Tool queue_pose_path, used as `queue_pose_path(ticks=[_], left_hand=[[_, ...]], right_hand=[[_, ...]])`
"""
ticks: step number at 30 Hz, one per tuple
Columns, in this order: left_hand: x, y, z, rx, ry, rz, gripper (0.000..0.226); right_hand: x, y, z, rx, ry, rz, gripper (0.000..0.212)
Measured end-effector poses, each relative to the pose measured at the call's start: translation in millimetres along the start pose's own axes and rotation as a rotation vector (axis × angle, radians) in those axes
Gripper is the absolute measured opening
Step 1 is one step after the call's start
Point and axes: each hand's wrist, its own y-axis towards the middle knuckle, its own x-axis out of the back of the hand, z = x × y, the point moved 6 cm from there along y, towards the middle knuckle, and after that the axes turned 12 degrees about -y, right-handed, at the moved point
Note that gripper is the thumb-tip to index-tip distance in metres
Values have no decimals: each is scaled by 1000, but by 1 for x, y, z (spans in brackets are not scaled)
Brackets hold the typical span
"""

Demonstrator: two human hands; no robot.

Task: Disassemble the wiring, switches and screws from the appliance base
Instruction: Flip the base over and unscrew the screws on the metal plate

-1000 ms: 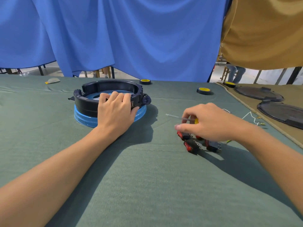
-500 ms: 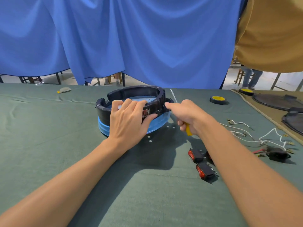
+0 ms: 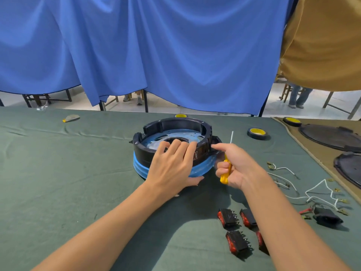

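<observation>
The round appliance base [image 3: 172,126], a black ring on a blue bottom, sits mid-table. My left hand [image 3: 172,167] grips its near rim, fingers curled over the top and thumb against the blue side. My right hand [image 3: 232,167] holds a yellow-handled screwdriver [image 3: 226,169] upright, its shaft pointing up, while the index finger touches the base's right tab. Several red-and-black switches [image 3: 227,217] lie by my right forearm. White wires [image 3: 320,190] with terminals and a black socket [image 3: 327,216] lie at the right.
Yellow-cored tape rolls [image 3: 257,133] lie beyond the base. Dark round lids [image 3: 330,133] rest on a brown cloth at the far right. A small wedge [image 3: 71,117] lies at far left. Blue curtain hangs behind the green-covered table [image 3: 58,173].
My right hand picked the screwdriver up from beside the switches and came to the base's right side, index finger on the tab. My left hand stayed on the rim. The camera view shifted.
</observation>
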Motion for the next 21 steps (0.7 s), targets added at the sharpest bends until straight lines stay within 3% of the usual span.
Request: queue_pose_path(ticks=[4, 9, 17, 21], left_hand=[[1, 16, 11, 66, -50, -92, 71], [8, 41, 23, 255, -196, -194, 76], [27, 78, 42, 896, -723, -364, 69], [23, 79, 55, 1067, -951, -406, 60]], right_hand=[[3, -1, 11, 56, 67, 40, 15], [4, -7, 26, 135, 131, 86, 23], [17, -1, 15, 78, -95, -75, 22], [19, 1, 11, 86, -119, -109, 25]])
